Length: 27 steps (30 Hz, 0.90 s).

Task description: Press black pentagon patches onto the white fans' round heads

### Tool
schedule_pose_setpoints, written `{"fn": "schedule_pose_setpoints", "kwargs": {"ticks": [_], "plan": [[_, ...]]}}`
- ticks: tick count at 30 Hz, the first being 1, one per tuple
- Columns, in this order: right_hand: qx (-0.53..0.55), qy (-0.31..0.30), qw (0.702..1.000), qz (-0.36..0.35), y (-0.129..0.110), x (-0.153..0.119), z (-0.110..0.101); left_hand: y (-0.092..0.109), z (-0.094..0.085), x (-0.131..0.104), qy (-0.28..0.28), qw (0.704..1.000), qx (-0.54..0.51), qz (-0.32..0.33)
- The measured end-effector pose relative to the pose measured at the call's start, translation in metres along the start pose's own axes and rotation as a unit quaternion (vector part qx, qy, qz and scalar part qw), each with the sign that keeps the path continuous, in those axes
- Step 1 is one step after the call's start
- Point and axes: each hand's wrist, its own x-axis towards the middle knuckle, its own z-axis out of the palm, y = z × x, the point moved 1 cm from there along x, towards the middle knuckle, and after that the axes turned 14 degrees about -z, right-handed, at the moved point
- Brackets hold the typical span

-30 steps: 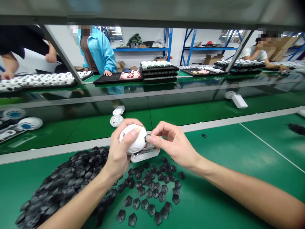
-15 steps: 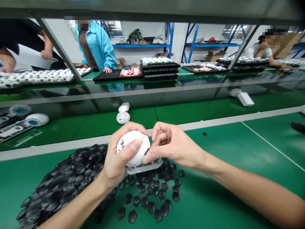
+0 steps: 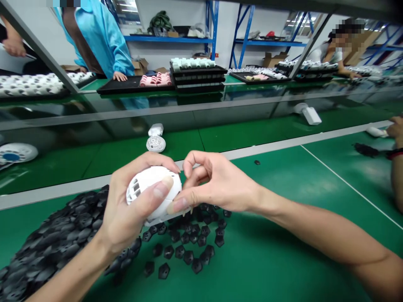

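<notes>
A rounded white plastic housing (image 3: 154, 184) with dark slots on its left side is gripped in my left hand (image 3: 129, 205), whose thumb lies across the top. My right hand (image 3: 210, 182) has its thumb pressed against the housing's right edge, with the fingers curled; whatever lies under that thumb is hidden. Below the housing, several loose black pentagon pieces (image 3: 188, 256) lie on the green table (image 3: 267, 260). A big heap of the same black pieces (image 3: 59, 239) sits at the left, partly behind my left forearm.
Two-part white units lie on the green belt (image 3: 182, 140), one ahead (image 3: 155, 144), one at right (image 3: 311, 115). A person in blue (image 3: 110, 37) stands beyond, near stacked trays (image 3: 198, 77). Another person's hand (image 3: 397, 128) is at the right edge.
The view has shifted, so most things sit further left and higher. The black part seen at the housing's right edge is now covered by my right thumb. Another person's hand has appeared at right.
</notes>
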Motion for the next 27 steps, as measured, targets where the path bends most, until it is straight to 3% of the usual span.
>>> {"fn": "schedule_pose_setpoints", "kwargs": {"ticks": [4, 7, 11, 15, 17, 21, 24, 27], "plan": [[-0.119, 0.041, 0.976, -0.175, 0.008, -0.004, 0.006, 0.006, -0.001, 0.003, 0.017, 1.000, 0.001, 0.024], [-0.162, 0.013, 0.962, -0.217, 0.009, 0.000, 0.005, 0.004, -0.002, 0.008, -0.005, 0.998, -0.009, 0.061], [-0.250, -0.017, 0.953, -0.168, 0.004, 0.006, -0.020, -0.011, -0.014, 0.029, -0.034, 0.996, -0.018, 0.078], [-0.466, -0.085, 0.879, -0.053, 0.005, -0.002, -0.048, -0.021, -0.024, 0.053, -0.038, 0.997, -0.009, 0.060], [-0.489, -0.113, 0.863, -0.050, 0.009, -0.006, -0.051, -0.021, -0.019, 0.059, -0.069, 0.997, -0.012, 0.045], [-0.413, -0.170, 0.890, -0.094, 0.024, 0.002, -0.033, -0.015, 0.008, 0.057, -0.088, 0.992, -0.082, 0.048], [-0.347, -0.125, 0.923, -0.112, 0.036, 0.017, -0.020, 0.000, 0.027, 0.052, -0.043, 0.979, -0.180, 0.085], [-0.238, -0.093, 0.956, -0.145, 0.041, 0.027, -0.011, 0.020, 0.033, 0.052, -0.010, 0.960, -0.248, 0.127]]}}
